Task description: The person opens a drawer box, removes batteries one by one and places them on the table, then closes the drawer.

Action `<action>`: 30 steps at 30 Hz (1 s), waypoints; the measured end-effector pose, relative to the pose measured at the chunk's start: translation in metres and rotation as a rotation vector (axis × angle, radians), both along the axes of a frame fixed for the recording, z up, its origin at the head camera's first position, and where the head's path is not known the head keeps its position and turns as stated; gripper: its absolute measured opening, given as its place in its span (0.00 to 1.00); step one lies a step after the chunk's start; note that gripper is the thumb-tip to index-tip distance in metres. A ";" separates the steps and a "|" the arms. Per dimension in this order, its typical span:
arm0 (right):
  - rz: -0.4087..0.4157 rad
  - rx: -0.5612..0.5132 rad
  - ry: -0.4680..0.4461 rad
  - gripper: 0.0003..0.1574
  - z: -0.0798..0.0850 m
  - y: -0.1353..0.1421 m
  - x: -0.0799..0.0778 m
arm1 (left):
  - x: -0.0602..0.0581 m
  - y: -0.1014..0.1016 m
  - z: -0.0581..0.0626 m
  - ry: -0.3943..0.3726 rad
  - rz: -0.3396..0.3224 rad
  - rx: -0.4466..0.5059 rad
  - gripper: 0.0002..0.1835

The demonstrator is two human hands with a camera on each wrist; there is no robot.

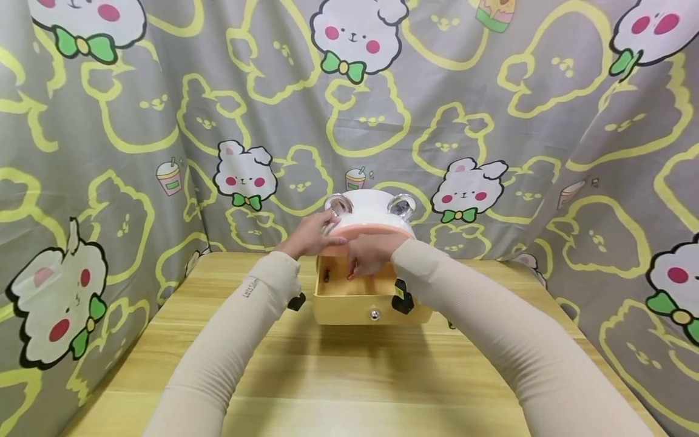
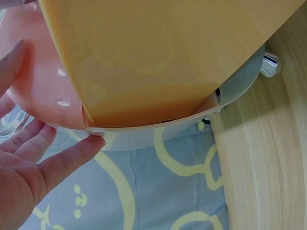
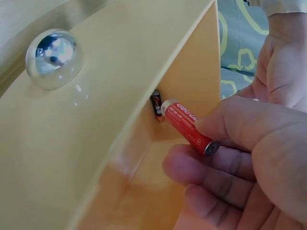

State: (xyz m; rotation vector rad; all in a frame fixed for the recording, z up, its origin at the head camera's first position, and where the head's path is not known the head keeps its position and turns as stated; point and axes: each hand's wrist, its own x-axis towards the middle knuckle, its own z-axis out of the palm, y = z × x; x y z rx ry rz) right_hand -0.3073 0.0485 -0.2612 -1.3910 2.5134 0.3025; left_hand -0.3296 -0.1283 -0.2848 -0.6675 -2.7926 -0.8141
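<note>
A white and pink storage box (image 1: 377, 212) with two clear round ears stands on the table, its yellow drawer (image 1: 344, 311) pulled out. Over the drawer, my right hand (image 3: 273, 158) pinches a red battery (image 3: 184, 123) between thumb and fingers. A black battery (image 3: 157, 104) is inside, by the drawer's side wall. My left hand (image 1: 311, 235) rests at the box's upper left corner. In the left wrist view, its fingers (image 2: 72, 158) are spread and touch the rim of the casing, beside the pink front (image 2: 43, 76).
A clear round knob (image 3: 53, 58) sticks out from the drawer front. The wooden table (image 1: 338, 382) reaches back to a grey curtain (image 1: 295, 121) printed with cartoon animals, which also hangs along both sides. Both forearms reach in over the table.
</note>
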 end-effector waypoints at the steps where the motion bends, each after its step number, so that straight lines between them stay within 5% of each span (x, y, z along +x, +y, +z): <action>1: 0.011 -0.021 0.010 0.10 -0.001 0.001 0.000 | 0.000 0.000 0.000 -0.002 0.002 0.001 0.24; 9: -0.046 -0.158 0.034 0.10 -0.005 0.013 0.005 | 0.000 0.001 -0.003 -0.015 0.007 0.018 0.24; 16: -0.112 -0.294 0.016 0.21 -0.009 0.024 0.007 | 0.000 0.001 -0.002 -0.019 0.012 0.026 0.24; 23: -0.231 -0.380 -0.024 0.11 -0.012 0.035 0.009 | -0.001 0.001 -0.003 -0.011 0.005 0.028 0.25; 30: -0.168 -0.492 0.045 0.08 -0.013 0.046 0.013 | 0.001 0.001 -0.003 0.000 0.002 0.033 0.25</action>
